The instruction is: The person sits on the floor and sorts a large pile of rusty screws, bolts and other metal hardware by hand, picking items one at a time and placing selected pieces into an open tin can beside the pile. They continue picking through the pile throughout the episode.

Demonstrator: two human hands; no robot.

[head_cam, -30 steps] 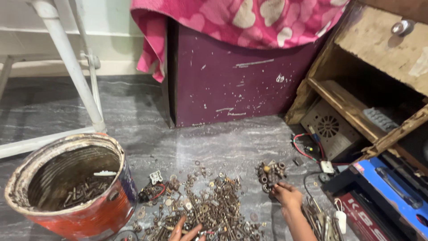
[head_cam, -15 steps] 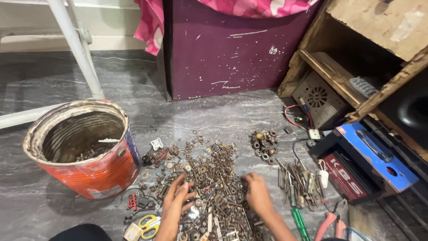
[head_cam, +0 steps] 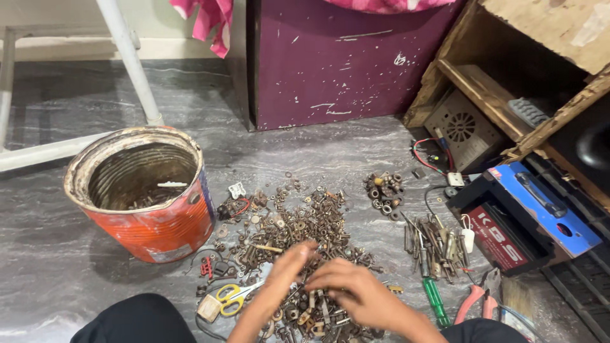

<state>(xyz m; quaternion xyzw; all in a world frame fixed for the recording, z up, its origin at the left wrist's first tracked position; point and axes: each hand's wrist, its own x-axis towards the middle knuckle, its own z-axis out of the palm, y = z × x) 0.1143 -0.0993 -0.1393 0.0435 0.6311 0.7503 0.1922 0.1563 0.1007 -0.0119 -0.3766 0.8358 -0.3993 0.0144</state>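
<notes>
Heap of rusty nuts, bolts and washers (head_cam: 298,235) spread on the grey floor (head_cam: 57,279), right of an orange tin bucket (head_cam: 143,194). Left hand (head_cam: 286,273) laid on the heap's near part, fingers curled down among the pieces; right hand (head_cam: 356,292) just beside it, fingers bent into the same scrap. Whether either grip was closed on a piece, impossible to tell. Yellow-handled scissors (head_cam: 232,295) left of the hands. Smaller cluster of nuts (head_cam: 384,194) farther right, then a bundle of screwdrivers (head_cam: 435,244), a green-handled one (head_cam: 435,298) nearest. Blue-and-black battery (head_cam: 527,219) at the right edge.
</notes>
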